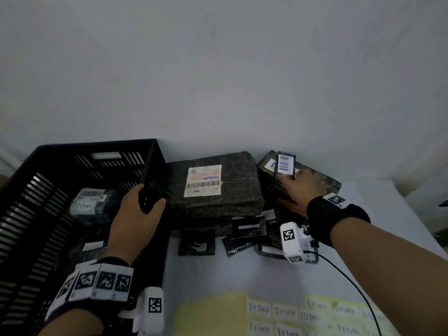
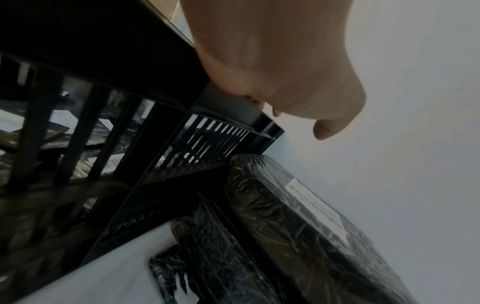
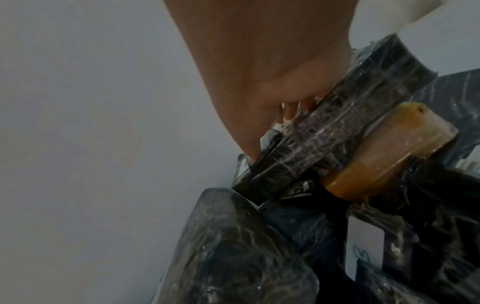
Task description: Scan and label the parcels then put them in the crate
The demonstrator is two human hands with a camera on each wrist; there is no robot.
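A black slatted crate (image 1: 26,221) stands at the left, and my left hand (image 1: 148,202) grips its right rim, thumb outside. The left wrist view shows that hand (image 2: 272,72) curled over the crate's rim (image 2: 135,53). Inside lies a parcel marked RETURN (image 1: 88,202). A large black wrapped parcel (image 1: 237,190) with a shipping label lies beside the crate. On the back-right pile my right hand (image 1: 293,177) holds a small black parcel (image 1: 286,163) with a barcode label, thumb in front, fingers behind. From the right wrist, my fingers (image 3: 288,111) lie on that parcel (image 3: 324,139).
Several small black parcels (image 1: 243,235) lie in front of the large one on the white table (image 1: 230,272). A yellow sheet of RETURN stickers (image 1: 303,314) sits at the near edge. An orange-brown object (image 3: 389,152) is wedged among the pile. A wall stands close behind.
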